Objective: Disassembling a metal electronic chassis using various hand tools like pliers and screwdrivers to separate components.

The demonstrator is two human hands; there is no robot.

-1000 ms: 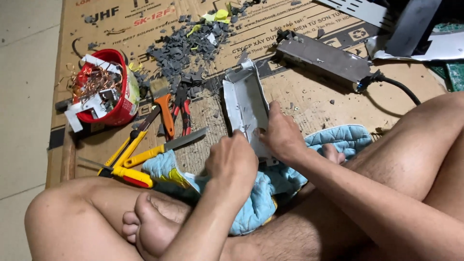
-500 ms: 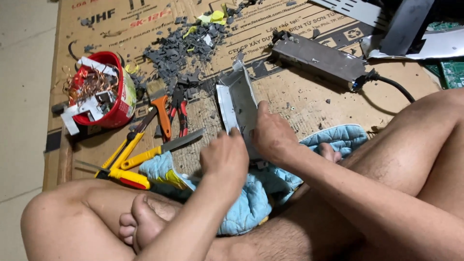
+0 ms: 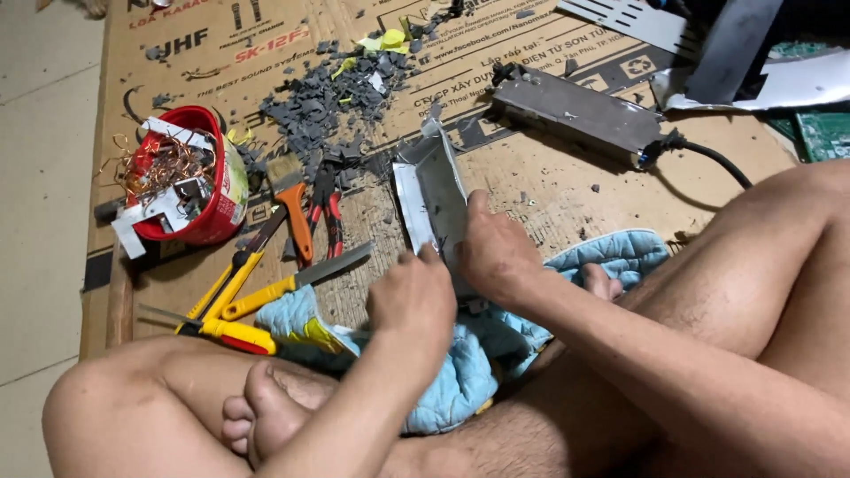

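Gripping metal casing (image 3: 431, 205) edges: left hand (image 3: 413, 299), right hand (image 3: 498, 257).

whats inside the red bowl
The red bowl holds a tangle of copper wire and a few pale metal strips, one poking over the rim. Whatever lies beneath them at the bottom is covered.

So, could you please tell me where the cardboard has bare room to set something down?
The barest patch lies between the grey metal box, its black cable and the blue cloth, right of the metal casing both hands grip. It is crowded left of that: grey debris, pliers, yellow snips and the red bowl.
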